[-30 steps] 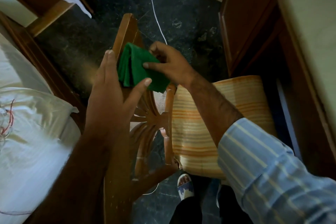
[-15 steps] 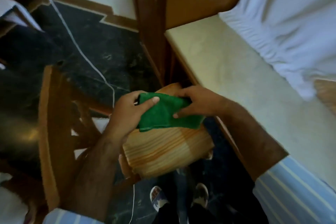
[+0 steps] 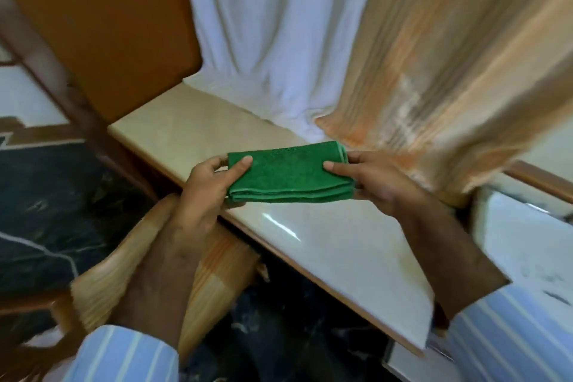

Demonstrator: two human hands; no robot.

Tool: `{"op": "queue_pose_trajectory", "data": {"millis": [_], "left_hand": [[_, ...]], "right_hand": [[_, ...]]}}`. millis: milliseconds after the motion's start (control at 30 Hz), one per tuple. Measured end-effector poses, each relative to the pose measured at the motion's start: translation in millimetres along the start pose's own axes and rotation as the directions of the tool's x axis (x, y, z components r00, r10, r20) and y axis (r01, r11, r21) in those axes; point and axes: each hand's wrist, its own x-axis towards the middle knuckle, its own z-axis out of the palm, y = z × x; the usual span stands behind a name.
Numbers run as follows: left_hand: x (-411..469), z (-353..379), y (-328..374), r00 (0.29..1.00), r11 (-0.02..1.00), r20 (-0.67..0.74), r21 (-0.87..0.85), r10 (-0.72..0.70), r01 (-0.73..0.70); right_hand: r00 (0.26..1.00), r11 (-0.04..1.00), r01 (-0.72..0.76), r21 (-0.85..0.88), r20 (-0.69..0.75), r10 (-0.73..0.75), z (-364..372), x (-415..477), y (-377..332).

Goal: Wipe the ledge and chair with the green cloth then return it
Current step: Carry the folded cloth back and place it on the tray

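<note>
The green cloth [image 3: 288, 172] is folded into a flat rectangle and held level just above the pale marble ledge [image 3: 341, 242]. My left hand [image 3: 210, 183] pinches its left end, thumb on top. My right hand [image 3: 372, 180] grips its right end the same way. The chair [image 3: 217, 273], with its orange striped seat cushion, sits below and left of the ledge, partly hidden under my left forearm.
A white curtain [image 3: 273, 34] and an orange striped curtain [image 3: 449, 56] hang onto the back of the ledge. A brown wooden panel [image 3: 102, 25] bounds the ledge on the left. Dark marble floor [image 3: 46, 201] lies at the left and below. A white surface [image 3: 527, 242] sits at the right.
The cloth left the chair's backrest, passed over the seat cushion and is now held flat over the ledge. Both hands stayed on it, and the view swung right.
</note>
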Motion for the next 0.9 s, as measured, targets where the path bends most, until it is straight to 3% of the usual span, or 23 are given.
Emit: {"op": "queue_pose_trajectory", "data": {"millis": [133,367,567,767,900], "left_hand": [[-19.6,94.2,3.2,0.972,0.998,0.233,-0.051,-0.031,0.044],[-63.6,274.5,-15.2,0.915,0.999,0.403,0.022,0.026,-0.038],[-94.1,398.3,-60.6,0.906,0.996,0.42,0.093,-0.055,0.017],[-115.4,465.9,-132.0,0.896,0.95,0.399,0.306,-0.194,0.07],[-115.1,475.4,-172.9,0.919,0.87,0.333,0.493,-0.21,0.02]], "right_hand": [[0.984,0.997,0.016,0.078,-0.176,-0.002,-95.5,-69.7,14.0],[0.96,0.988,0.045,0.144,-0.28,-0.003,-254.5,-188.4,58.5],[0.891,0.99,-0.014,0.137,-0.448,0.075,-338.9,-260.9,118.0],[0.701,0.939,-0.343,-0.039,-0.675,0.228,-370.9,-282.4,199.7],[0.671,0.876,-0.462,-0.141,-0.701,0.241,-362.3,-276.9,238.2]]}}
